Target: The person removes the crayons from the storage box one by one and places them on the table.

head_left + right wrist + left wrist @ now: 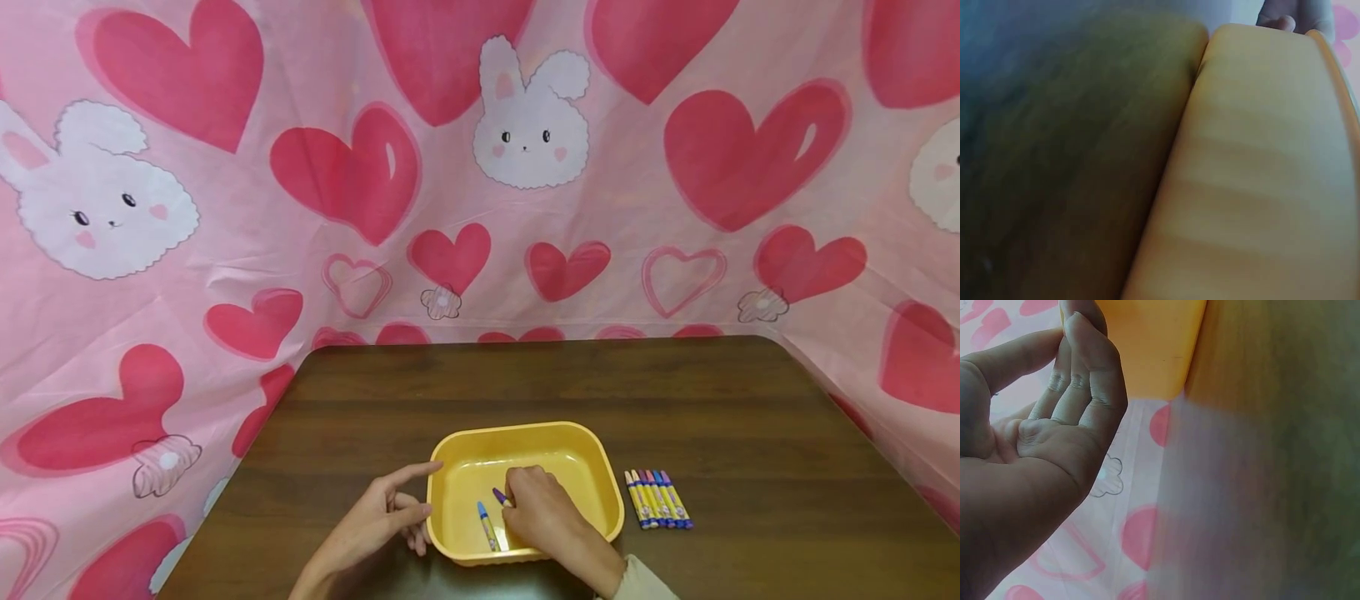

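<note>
A yellow plastic basin (517, 433) stands on the table. My right hand (542, 507) reaches inside it, fingers curled round a purple crayon (501, 497) whose tip pokes out to the left; the rest of that crayon is hidden. A blue crayon (487, 527) with a yellow wrapper lies on the basin floor, left of this hand. At the basin's left wall, my left hand (382, 515) has its index finger stretched to the rim and its thumb beside it, with the other fingers loosely bent. The right wrist view shows the basin's outer wall (1266, 162).
Right of the basin, several crayons (658, 500) lie side by side in a row on the dark wooden table (525, 379). A pink cloth (622, 175) with hearts and rabbits hangs behind the table and along its sides.
</note>
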